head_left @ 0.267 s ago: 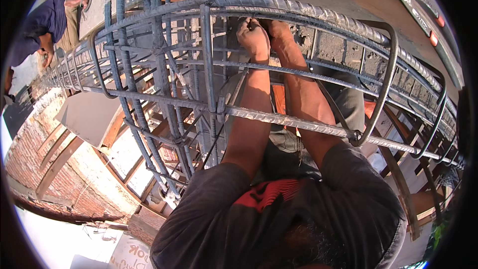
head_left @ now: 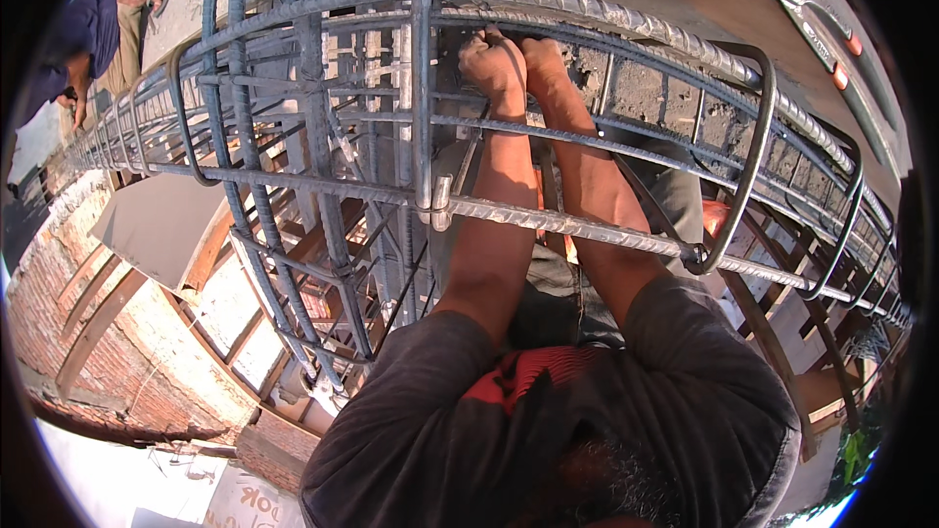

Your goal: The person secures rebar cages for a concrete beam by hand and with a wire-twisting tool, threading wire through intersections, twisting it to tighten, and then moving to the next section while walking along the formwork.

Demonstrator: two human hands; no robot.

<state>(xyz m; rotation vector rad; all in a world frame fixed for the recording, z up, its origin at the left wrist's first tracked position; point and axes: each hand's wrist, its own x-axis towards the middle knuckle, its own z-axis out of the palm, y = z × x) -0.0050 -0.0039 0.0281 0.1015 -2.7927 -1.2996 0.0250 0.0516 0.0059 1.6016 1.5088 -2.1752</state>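
Note:
Both forearms reach forward through a cage of ribbed steel rebar. My left hand (head_left: 492, 66) is curled closed just under the cage's far upper bar (head_left: 577, 8). Pressed close to its right side is my right hand (head_left: 544, 61), also closed, with its fingertips mostly hidden. What the fingers grip cannot be made out. A thinner rebar rod (head_left: 587, 136) crosses over my wrists, and a thick near bar (head_left: 567, 226) passes above my forearms. Left of my left hand, a steel stirrup (head_left: 422, 98) joins the near and far bars.
Upright rebars (head_left: 318, 117) rise through the cage at left. Another stirrup (head_left: 755, 171) loops around the bars at right. A bolt cutter (head_left: 822, 44) lies on the far-right ledge. At upper left is another person (head_left: 93, 34); lower left, a brick wall (head_left: 117, 332) and boards.
My hands have turned slightly, and the right one now shows more beside the left. The view has shifted a little. The other person's arm has moved slightly.

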